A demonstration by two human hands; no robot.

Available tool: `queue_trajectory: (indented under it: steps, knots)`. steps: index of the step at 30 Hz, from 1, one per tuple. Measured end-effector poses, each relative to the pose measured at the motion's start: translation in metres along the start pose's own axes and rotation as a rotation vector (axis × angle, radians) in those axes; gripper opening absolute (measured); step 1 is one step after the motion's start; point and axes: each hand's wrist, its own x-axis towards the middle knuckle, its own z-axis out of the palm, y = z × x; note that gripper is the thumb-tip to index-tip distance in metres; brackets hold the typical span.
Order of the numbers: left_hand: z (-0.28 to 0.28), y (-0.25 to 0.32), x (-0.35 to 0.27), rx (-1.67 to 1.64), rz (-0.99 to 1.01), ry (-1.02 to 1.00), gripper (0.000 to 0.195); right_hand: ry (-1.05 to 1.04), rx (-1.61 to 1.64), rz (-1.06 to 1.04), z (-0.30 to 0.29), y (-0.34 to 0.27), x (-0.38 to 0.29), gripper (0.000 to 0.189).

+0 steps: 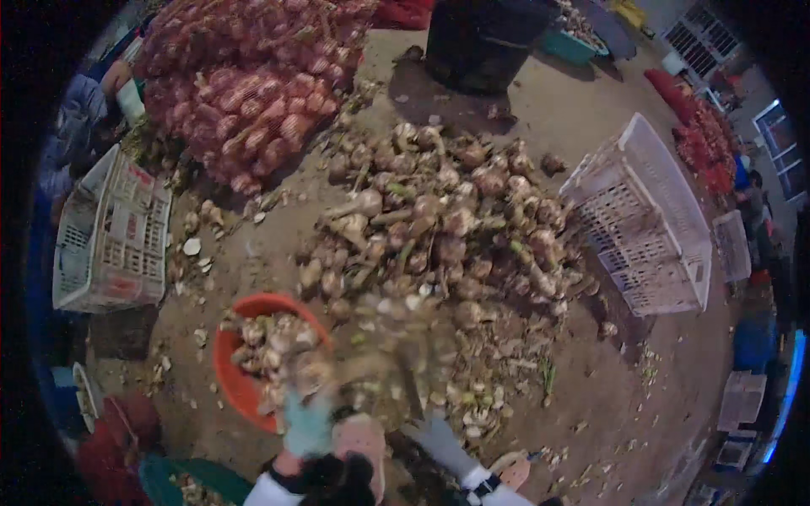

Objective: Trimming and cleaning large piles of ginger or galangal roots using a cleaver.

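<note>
My left hand (308,420), in a light teal glove, is blurred at the near right rim of an orange plastic basin (235,405) holding garlic bulbs. A bulb (311,373) shows at its fingertips, and the hand looks closed on it. My right hand (436,443), in a grey glove with a dark band at the wrist, lies lower right of the basin. Its fingers are around the near end of a blurred dark, long thing, perhaps a blade or handle (410,386). Beyond both hands spreads a large heap of garlic bulbs with stalks (443,221).
Red mesh sacks of bulbs (253,101) stand at upper left. White plastic crates stand left (133,246) and right (639,234). A black bucket (484,44) is at the top. Cut stems and scraps (487,392) litter the floor. A person (82,120) is at the left edge.
</note>
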Motion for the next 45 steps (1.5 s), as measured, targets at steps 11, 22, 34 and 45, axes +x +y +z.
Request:
queue_trajectory:
  steps: [11, 22, 34, 45]
  knots:
    - [0.025, 0.063, 0.022, 0.957, 0.196, -0.573, 0.072, 0.580, -0.162, 0.374, -0.085, 0.088, 0.101, 0.034]
    - [0.062, 0.045, 0.010, 0.224, -0.025, -0.717, 0.090, 0.314, 0.380, 0.301, -0.113, -0.057, 0.018, 0.018]
    - [0.051, 0.047, -0.006, 0.197, -0.088, -0.657, 0.069, 0.351, 0.183, -0.156, -0.079, -0.045, 0.021, 0.019]
    - [0.042, 0.069, -0.004, 0.161, 0.160, -0.777, 0.069, -0.084, 0.522, 0.641, -0.050, 0.024, 0.013, 0.027]
